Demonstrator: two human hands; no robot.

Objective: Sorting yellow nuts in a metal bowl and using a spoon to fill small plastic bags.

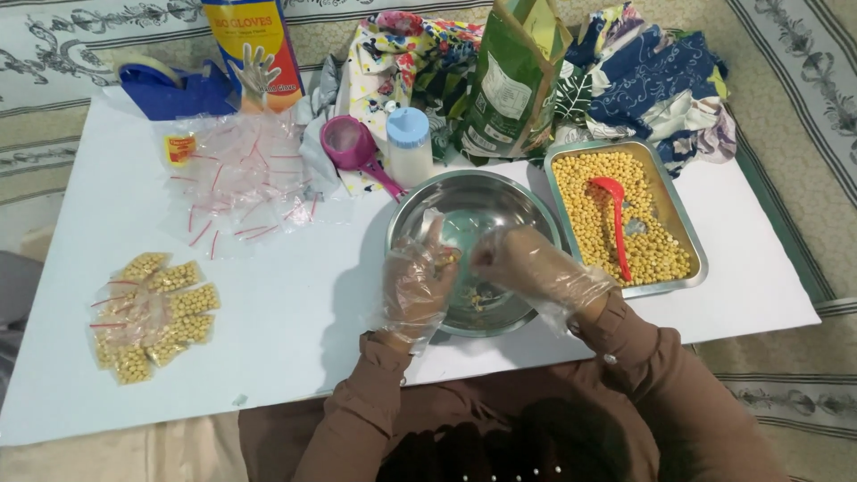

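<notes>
1. While both gloved hands meet over the steel bowl, the left hand pinches a small clear bag with fingers closed narrow on it, and the right hand is bunched shut at the bag's mouth; what its fingertips hold I cannot tell.
2. Judging by this, the step in hand is filling or closing one little bag above the bowl, at 6 o'clock of the tabletop.
3. A next move would call for a steady pinch along the bag's top, kept over the bowl so stray grains drop inside.
4. Loose yellow grains fill the steel tray at 3 o'clock of the bowl, with a red spoon lying in them.
5. Filled bags lie at 9 o'clock, well apart; empty zip bags lie at 10 o'clock.
6. A pink scoop, a white bottle and a green pouch stand at 12 o'clock, close behind the bowl's rim, crowding any reach over it.
</notes>
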